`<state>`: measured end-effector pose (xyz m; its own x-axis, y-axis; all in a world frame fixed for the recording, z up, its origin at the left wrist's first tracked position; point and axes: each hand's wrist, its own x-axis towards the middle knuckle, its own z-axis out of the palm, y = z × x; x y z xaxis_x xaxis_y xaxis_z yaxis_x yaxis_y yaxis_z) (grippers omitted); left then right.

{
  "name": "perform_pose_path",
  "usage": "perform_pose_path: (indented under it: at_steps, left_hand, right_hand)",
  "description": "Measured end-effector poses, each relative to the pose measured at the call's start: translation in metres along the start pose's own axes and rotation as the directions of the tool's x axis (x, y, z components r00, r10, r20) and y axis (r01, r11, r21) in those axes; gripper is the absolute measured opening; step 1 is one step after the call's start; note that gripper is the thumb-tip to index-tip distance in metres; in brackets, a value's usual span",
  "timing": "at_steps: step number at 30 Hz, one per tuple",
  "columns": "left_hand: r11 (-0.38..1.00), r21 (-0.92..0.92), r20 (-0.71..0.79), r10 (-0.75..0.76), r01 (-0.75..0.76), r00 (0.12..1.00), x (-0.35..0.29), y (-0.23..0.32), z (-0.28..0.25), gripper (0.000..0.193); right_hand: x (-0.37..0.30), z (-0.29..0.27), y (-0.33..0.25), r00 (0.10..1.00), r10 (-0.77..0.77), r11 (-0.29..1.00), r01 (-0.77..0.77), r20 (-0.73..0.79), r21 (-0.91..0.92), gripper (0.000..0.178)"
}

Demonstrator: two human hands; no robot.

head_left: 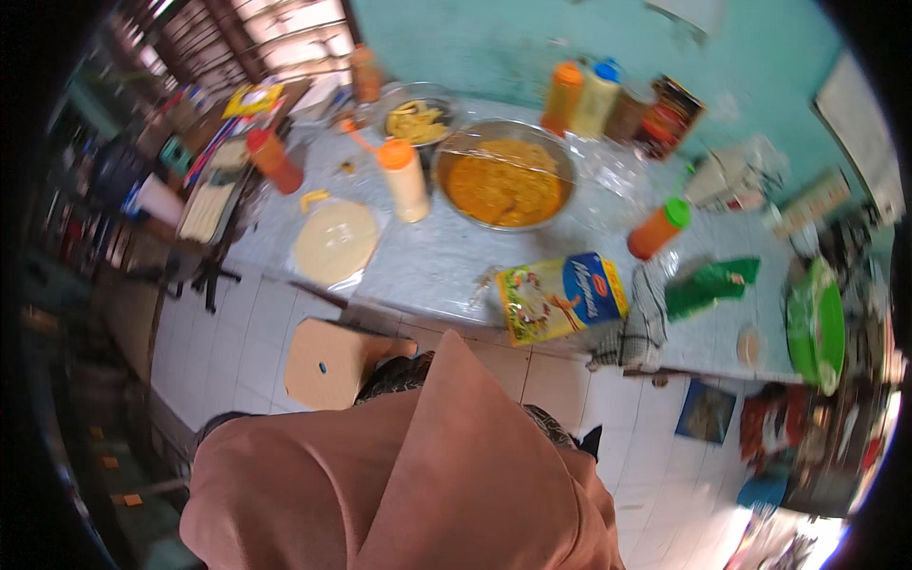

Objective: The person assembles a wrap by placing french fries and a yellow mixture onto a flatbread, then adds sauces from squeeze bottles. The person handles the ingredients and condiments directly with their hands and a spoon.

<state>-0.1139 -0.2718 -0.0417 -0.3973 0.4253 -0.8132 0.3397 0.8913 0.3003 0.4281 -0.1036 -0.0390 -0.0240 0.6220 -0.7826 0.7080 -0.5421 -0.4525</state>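
Both hands are lying outside the view, so I cannot tell whether they are apart, together or gripping anything; the pose of the arms is likewise out of sight, with the brownish-pink garment (399,475) filling the lower middle.

Beyond it, a round, pale flat sheet (335,242) is lying on clear plastic at the near edge of the desk (418,261), left of centre; being round, it is showing no clear long axis. A yellow strip (313,199) is curving just behind its left side. To the sheet's right, a cream squeeze bottle (408,190) is standing, its long axis running upward to its orange cap, with an orange spout (358,135) pointing back and left.

A wide metal bowl (503,227) of orange-yellow filling (503,185) is sitting farther right, and yellow pieces (418,122) are filling a smaller bowl behind the bottle. A yellow-and-blue pouch (562,297) is resting at the near edge, its long axis running left to right. Beyond it, a green-capped bottle (655,233) is pointing its cap back and right. A checked cloth (644,318) is hanging over the edge beside the pouch.
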Motion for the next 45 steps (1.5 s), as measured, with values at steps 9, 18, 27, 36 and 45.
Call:
perform_pose_path:
  at_steps: [9, 18, 27, 36, 45]
  left_hand:
    - [0.903, -0.403, -0.04, -0.181, 0.15, 0.983, -0.04, -0.06, 0.039, 0.078]
    - [0.123, -0.925, 0.328, -0.223, 0.36, 0.918, -0.019, -0.082, -0.01, 0.077]
    - [0.035, -0.904, -0.427, 0.016, -0.427, 0.904, 0.061, 0.0, -0.187, 0.056]
    - [0.648, -0.008, -0.988, 0.113, -0.762, 0.106, 0.1, 0.081, -0.318, 0.017]
    - [0.857, 0.221, -0.959, 0.278, -0.466, 0.057, 0.162, 0.115, -0.326, 0.02]
  right_hand:
    - [-0.033, 0.006, -0.189, 0.851, -0.236, 0.962, 0.273, 0.469, -0.011, 0.033]
    - [-0.043, 0.14, -0.414, 0.517, -0.769, 0.544, 0.838, 0.377, -0.04, 0.027]
    - [0.016, 0.185, -0.445, 0.155, -0.95, -0.05, 0.781, 0.271, -0.622, 0.027]
    - [0.038, 0.195, -0.425, 0.09, -0.943, -0.17, 0.695, 0.319, -0.698, 0.04]
    - [0.061, 0.188, -0.415, 0.106, -0.93, -0.167, 0.732, 0.352, -0.661, 0.046]
